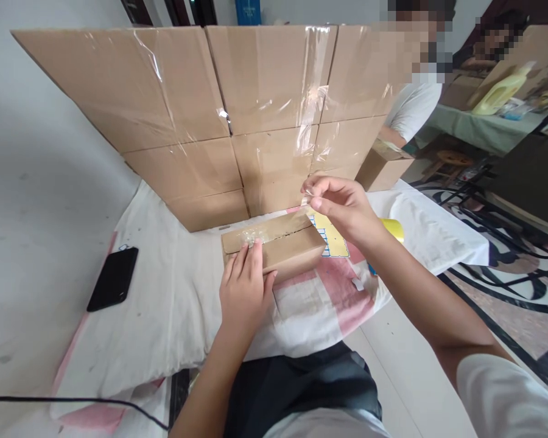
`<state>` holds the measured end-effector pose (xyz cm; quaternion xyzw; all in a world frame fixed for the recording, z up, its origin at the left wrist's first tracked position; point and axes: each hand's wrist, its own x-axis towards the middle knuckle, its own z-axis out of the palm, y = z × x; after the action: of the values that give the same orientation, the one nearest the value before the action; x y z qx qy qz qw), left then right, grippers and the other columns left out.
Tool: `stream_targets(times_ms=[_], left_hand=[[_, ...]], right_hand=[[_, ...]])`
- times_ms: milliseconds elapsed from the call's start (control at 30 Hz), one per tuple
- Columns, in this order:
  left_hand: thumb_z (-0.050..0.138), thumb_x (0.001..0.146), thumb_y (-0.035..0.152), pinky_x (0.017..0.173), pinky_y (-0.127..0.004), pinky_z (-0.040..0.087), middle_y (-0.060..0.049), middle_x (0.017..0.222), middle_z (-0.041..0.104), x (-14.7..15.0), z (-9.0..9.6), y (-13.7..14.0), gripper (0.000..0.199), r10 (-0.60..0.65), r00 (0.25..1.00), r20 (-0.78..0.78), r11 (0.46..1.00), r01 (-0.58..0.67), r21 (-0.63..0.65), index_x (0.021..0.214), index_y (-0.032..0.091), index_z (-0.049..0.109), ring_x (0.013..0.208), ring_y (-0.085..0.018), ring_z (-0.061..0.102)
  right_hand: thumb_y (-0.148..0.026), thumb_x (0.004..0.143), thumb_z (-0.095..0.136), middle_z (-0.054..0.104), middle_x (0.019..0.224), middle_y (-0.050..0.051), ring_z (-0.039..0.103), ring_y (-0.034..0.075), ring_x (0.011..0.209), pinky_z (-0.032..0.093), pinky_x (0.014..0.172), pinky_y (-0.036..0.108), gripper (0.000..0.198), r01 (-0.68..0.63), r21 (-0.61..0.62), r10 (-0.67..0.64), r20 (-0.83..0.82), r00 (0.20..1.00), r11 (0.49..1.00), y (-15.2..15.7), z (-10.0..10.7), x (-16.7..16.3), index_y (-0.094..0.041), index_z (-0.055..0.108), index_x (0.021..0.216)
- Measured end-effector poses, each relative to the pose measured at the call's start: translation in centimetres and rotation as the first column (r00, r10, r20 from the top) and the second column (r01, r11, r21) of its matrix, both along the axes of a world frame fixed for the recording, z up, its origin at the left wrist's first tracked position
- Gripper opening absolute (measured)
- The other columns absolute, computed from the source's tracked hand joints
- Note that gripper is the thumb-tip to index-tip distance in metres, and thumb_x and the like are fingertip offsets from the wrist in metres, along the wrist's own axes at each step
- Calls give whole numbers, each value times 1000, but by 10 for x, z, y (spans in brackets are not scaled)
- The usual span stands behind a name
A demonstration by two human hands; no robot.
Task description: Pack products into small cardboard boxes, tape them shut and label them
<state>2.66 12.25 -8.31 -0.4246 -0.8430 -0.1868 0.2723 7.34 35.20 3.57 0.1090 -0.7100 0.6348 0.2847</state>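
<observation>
A small brown cardboard box lies on the cloth-covered table, its top flaps meeting along a seam. Stretched fingers of my left hand lie flat over its top left part, touching crumpled clear tape, with the thumb against the front side. Above the box's right end, my right hand is closed in a pinch on a piece of clear tape. Behind the right forearm, a yellow roll-shaped thing is partly hidden. A yellow sheet with blue markings lies beside the box.
Taped cardboard panels stand upright behind the box. A black phone rests at the left on the white and pink cloth. Another cardboard box stands at the back right, near a person in a white sleeve.
</observation>
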Motion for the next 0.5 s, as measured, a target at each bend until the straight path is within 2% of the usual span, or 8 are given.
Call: stream_targets(times_ms=[100, 200, 267, 333, 433, 500], left_hand=[[58, 95, 38, 110, -45, 41, -15, 141, 63, 1, -2, 0, 82, 1, 1000, -2, 1000, -1, 12, 159, 9, 16, 131, -31, 58], [60, 95, 38, 109, -45, 41, -16, 140, 63, 1, -3, 1, 87, -9, 1000, -16, 1000, 9, 21, 160, 8, 10, 130, -33, 58], [60, 95, 38, 108, -46, 41, -17, 138, 65, 1, -4, 1, 84, -13, 999, -43, 1000, 13, 20, 159, 7, 15, 130, -34, 58], [60, 95, 36, 108, -47, 40, -16, 138, 65, 0, -4, 1, 74, -19, 997, -80, 1000, 19, -2, 156, 10, 27, 130, -34, 58], [60, 95, 32, 107, -47, 39, -11, 143, 62, 0, -3, 1, 50, -20, 993, -116, 999, 14, -52, 144, 23, 52, 131, -35, 58], [60, 95, 30, 106, -47, 39, -9, 146, 60, 0, -2, 1, 41, -11, 993, -118, 998, 4, -62, 136, 28, 60, 131, -34, 57]], right_hand=[[-43, 78, 83, 57, 83, 0, 54, 15, 79, 43, 74, 29, 30, -116, -71, 128, 204, 971, 991, -11, 5, 4, -19, 66, 73], [-42, 77, 81, 60, 84, 1, 55, 14, 76, 43, 71, 28, 28, -191, -21, 185, 371, 910, 981, -18, -10, -13, -17, 67, 75], [-36, 77, 79, 62, 89, 2, 58, 15, 80, 44, 75, 29, 22, -173, 77, 131, 382, 915, 982, -19, -27, -30, -17, 68, 75], [-28, 77, 76, 63, 94, 3, 60, 16, 86, 45, 81, 31, 14, -121, 211, 35, 372, 928, 970, -18, -43, -47, -17, 68, 73], [-18, 78, 71, 64, 98, 5, 61, 19, 96, 45, 90, 35, 6, -49, 432, -116, 346, 931, 901, -17, -59, -59, -17, 68, 73], [-16, 79, 71, 64, 98, 6, 60, 21, 99, 44, 93, 37, 6, -4, 541, -196, 312, 930, 841, -19, -64, -59, -18, 68, 74]])
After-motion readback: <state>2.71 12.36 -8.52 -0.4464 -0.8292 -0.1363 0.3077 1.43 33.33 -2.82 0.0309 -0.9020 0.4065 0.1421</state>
